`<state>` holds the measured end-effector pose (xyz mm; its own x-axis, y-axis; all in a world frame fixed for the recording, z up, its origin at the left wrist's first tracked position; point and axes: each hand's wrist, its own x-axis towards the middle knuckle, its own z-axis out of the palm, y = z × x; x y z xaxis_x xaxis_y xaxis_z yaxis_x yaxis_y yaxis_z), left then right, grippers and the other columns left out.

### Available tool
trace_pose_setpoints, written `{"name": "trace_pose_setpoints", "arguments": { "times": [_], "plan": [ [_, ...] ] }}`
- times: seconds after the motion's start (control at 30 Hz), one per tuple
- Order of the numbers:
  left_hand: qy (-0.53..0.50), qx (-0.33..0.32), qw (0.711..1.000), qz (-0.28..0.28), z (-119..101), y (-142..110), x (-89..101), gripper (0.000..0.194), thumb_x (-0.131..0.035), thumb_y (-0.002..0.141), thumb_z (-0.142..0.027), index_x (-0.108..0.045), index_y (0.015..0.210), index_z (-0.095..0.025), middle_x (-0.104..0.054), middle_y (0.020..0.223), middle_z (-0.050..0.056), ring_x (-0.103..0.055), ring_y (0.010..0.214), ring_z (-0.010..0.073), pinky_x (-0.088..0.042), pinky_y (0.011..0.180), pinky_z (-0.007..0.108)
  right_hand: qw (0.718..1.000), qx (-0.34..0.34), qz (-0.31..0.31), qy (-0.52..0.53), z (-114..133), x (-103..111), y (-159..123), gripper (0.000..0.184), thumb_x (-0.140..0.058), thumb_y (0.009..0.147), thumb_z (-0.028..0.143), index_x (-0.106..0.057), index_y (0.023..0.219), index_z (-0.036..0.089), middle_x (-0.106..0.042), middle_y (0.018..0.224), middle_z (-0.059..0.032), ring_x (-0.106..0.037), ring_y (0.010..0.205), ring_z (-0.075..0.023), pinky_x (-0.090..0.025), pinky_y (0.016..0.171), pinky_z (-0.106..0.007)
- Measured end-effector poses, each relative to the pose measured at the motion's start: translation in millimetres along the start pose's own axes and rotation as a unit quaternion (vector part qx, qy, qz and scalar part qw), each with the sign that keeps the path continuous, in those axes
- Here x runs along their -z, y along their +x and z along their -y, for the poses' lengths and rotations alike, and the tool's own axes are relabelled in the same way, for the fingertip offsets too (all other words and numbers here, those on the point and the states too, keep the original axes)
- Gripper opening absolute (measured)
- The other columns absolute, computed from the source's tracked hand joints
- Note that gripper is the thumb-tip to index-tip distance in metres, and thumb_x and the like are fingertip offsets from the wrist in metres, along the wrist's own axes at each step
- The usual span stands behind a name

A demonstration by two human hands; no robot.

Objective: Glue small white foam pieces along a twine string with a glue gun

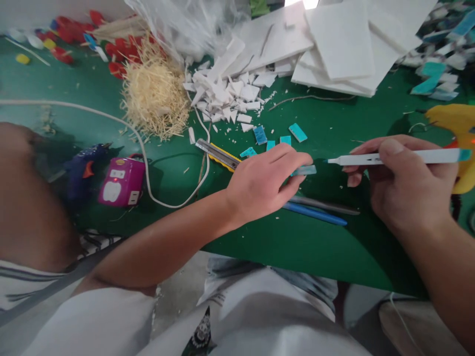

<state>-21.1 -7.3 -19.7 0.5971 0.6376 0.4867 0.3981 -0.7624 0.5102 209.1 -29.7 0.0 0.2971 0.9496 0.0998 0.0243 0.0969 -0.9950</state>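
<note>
My left hand point(269, 180) is closed around a small flat foam piece point(305, 170) with a pale teal edge, which pokes out past the fingertips. In my right hand point(404, 183) is a white marker point(356, 159), gripped like a pen. Its teal tip points left at the foam piece, a short gap away. Partly hidden by my left hand, a yellow utility knife point(218, 154) lies on the table. Beyond that hand are several teal-coloured foam bits point(298, 132). A blue pen point(319, 213) and a grey pen point(334, 205) lie below the hands.
White foam scraps point(237, 96) and foam sheets point(339, 44) lie at the back, beside a heap of straw-like shreds point(156, 94). A yellow glue gun point(454, 128) is at right. A white cable point(144, 158) loops by a magenta power box point(122, 181). Another person's arm point(33, 198) is at left.
</note>
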Motion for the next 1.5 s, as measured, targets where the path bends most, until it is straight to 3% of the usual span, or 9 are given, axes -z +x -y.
{"name": "trace_pose_setpoints", "arguments": {
  "times": [0.2, 0.4, 0.67, 0.9, 1.07, 1.13, 1.3, 1.5],
  "plan": [
    [-0.057, 0.031, 0.998, -0.023, -3.1, 0.7, -2.2, 0.006, -0.067, 0.106, -0.014, -0.071, 0.109, -0.018, -0.081, 0.102, 0.0, -0.068, 0.078, 0.0069, -0.053, 0.074, 0.018, 1.0, -0.011, 0.023, 0.008, 5.3, -2.0, -2.7, 0.028, -0.099, 0.067, 0.048, -0.08, 0.06, 0.028, -0.072, 0.057, -0.0004, -0.06, 0.041, -0.0157, -0.042, 0.034, -0.03],
    [-0.066, 0.017, 0.998, -0.012, -0.5, 1.4, -1.9, 0.008, -0.065, 0.107, -0.012, -0.069, 0.11, -0.018, -0.079, 0.104, 0.001, -0.069, 0.091, 0.0088, -0.052, 0.076, 0.019, 0.998, -0.009, 0.059, 0.006, 5.8, 1.0, -4.2, 0.04, -0.102, 0.064, 0.065, -0.083, 0.065, 0.029, -0.072, 0.059, -0.0008, -0.061, 0.043, -0.0165, -0.046, 0.035, -0.032],
    [-0.096, 0.004, 0.995, -0.03, -2.1, 2.8, -3.6, 0.009, -0.066, 0.106, -0.01, -0.072, 0.109, -0.016, -0.079, 0.101, 0.003, -0.071, 0.096, 0.0106, -0.055, 0.077, 0.02, 0.991, -0.016, 0.133, -0.002, 1.6, 3.9, -6.8, 0.04, -0.098, 0.071, 0.066, -0.087, 0.076, 0.028, -0.078, 0.064, -0.0033, -0.065, 0.043, -0.0165, -0.053, 0.041, -0.03],
    [-0.202, 0.113, 0.971, -0.065, -7.1, 0.9, -8.4, 0.01, -0.079, 0.103, -0.028, -0.082, 0.107, -0.02, -0.084, 0.095, 0.001, -0.069, 0.071, 0.0076, -0.058, 0.067, 0.019, 0.982, -0.055, 0.171, 0.053, 7.4, 2.0, -6.1, 0.033, -0.102, 0.069, 0.058, -0.088, 0.078, 0.03, -0.08, 0.068, -0.0029, -0.065, 0.041, -0.016, -0.055, 0.038, -0.029],
    [-0.33, 0.176, 0.924, -0.078, -16.1, 0.2, -12.5, 0.012, -0.083, 0.099, -0.029, -0.081, 0.101, -0.017, -0.084, 0.092, 0.001, -0.073, 0.068, 0.0076, -0.061, 0.063, 0.018, 0.982, -0.019, 0.183, 0.043, 8.8, 2.0, -6.0, 0.027, -0.103, 0.068, 0.055, -0.089, 0.08, 0.035, -0.081, 0.068, -0.002, -0.067, 0.043, -0.0181, -0.059, 0.04, -0.032],
    [-0.348, 0.151, 0.92, -0.099, -19.9, -0.4, -13.7, 0.009, -0.083, 0.099, -0.024, -0.08, 0.099, -0.016, -0.084, 0.091, 0.001, -0.073, 0.066, 0.0074, -0.061, 0.062, 0.018, 0.979, -0.01, 0.196, 0.052, 8.8, 3.0, -6.4, 0.023, -0.102, 0.071, 0.053, -0.09, 0.081, 0.036, -0.082, 0.071, -0.0029, -0.068, 0.043, -0.0188, -0.057, 0.038, -0.031],
    [-0.293, 0.06, 0.943, -0.146, -27.3, -2.3, -15.4, 0.006, -0.083, 0.098, -0.017, -0.078, 0.097, -0.014, -0.081, 0.086, 0.001, -0.072, 0.069, 0.006, -0.059, 0.064, 0.015, 0.97, -0.006, 0.231, 0.073, 9.8, 7.8, -9.8, 0.019, -0.099, 0.077, 0.05, -0.091, 0.088, 0.037, -0.083, 0.073, -0.004, -0.069, 0.043, -0.0188, -0.055, 0.036, -0.029],
    [-0.275, 0.028, 0.946, -0.167, -33.6, -4.1, -18.8, 0.009, -0.082, 0.101, -0.019, -0.073, 0.1, -0.016, -0.082, 0.089, 0.001, -0.071, 0.069, 0.0053, -0.058, 0.063, 0.013, 0.968, -0.003, 0.238, 0.077, 12.7, 7.6, -17.9, 0.014, -0.097, 0.081, 0.046, -0.091, 0.091, 0.04, -0.084, 0.075, -0.0017, -0.068, 0.041, -0.0201, -0.054, 0.034, -0.032]
  ]
}}
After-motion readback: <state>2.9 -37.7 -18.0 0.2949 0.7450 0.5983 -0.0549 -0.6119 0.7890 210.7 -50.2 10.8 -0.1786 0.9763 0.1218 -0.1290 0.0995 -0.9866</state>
